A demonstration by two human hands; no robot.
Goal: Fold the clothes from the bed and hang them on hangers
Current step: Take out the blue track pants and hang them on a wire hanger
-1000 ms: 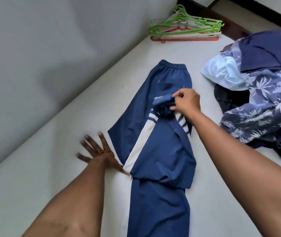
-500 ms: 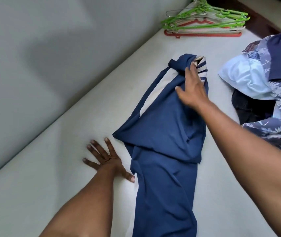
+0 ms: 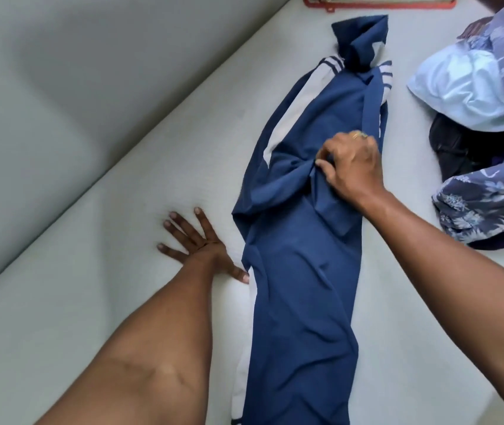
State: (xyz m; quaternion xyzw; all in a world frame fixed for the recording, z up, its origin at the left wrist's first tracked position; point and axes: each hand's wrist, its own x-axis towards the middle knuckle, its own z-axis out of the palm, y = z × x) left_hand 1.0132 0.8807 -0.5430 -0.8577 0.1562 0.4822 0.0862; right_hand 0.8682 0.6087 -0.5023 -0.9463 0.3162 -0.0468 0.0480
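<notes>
One view only: a wide-angle camera worn on the person's head, facing forward and steeply down onto the bed [image 3: 122, 216]; it sits close, both forearms entering from the bottom edge, the left hand [image 3: 197, 243] low-centre, the right hand [image 3: 351, 164] above it; the navy garment [image 3: 299, 286] runs up the middle; the frame is tilted, so the wall [image 3: 60, 72] fills the upper left, the clothes pile [image 3: 489, 124] the right edge, and the hangers [image 3: 367, 4] are cut off at the top.

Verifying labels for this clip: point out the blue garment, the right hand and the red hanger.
blue garment [image 3: 299, 302]: head view, flat lower stretch of cloth.
right hand [image 3: 351, 167]: head view, back of the hand.
red hanger [image 3: 397, 4]: head view, its long bar.
</notes>
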